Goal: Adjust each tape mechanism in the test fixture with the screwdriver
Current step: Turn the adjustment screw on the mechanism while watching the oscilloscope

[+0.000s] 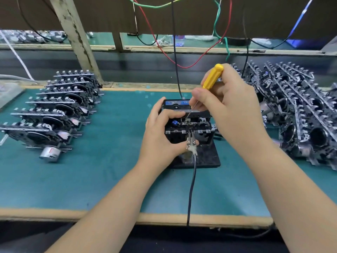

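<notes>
my left hand (pixel 160 132) is covering the left side of the tape mechanism (pixel 189 123), and my right hand (pixel 231 106) is hiding its right end. the screwdriver (pixel 212 77) tip is too small to make out against the metal. the heap of mechanisms (pixel 299 114) on the right is running off the edge. the far shelf clutter (pixel 31 37) is blurring together.

Yellow-handled screwdriver (pixel 213 76), teal bench mat (pixel 102 172), black test fixture (pixel 204 157), red wire (pixel 184 66), green wire (pixel 218 21).
</notes>
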Available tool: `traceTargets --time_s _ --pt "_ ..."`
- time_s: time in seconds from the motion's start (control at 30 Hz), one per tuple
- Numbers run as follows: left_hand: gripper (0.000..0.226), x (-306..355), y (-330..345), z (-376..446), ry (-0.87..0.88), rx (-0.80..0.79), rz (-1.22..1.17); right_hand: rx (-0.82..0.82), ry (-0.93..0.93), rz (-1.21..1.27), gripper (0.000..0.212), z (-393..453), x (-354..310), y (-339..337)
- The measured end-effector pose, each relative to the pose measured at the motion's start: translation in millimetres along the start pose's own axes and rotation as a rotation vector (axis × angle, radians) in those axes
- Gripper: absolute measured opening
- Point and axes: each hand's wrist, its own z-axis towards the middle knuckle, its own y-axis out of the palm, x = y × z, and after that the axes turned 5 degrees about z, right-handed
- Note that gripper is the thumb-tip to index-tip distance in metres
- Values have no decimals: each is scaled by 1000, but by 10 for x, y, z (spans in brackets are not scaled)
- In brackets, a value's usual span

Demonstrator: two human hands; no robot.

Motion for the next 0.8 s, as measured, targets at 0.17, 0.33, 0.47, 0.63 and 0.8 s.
traceTargets --time_s 0.17,0.33,0.47,0.63,0.8 --pt "68 9 11 -3 5 12 -6 -3 5 -5 18 -7 7 8" --pt "69 -1 13 -9 0 11 -30 -9 7 6 18 0 4 8" --pt "71 -11 23 -9 -10 14 -33 -32 -15 -34 21 28 -17 29" --pt "70 -8 22 -8 -14 7 -25 -17 -27 -53 25 66 -43 83" --pt "71 -15 19 -7 -9 5 -28 -19 -109 -103 50 62 -64 119"
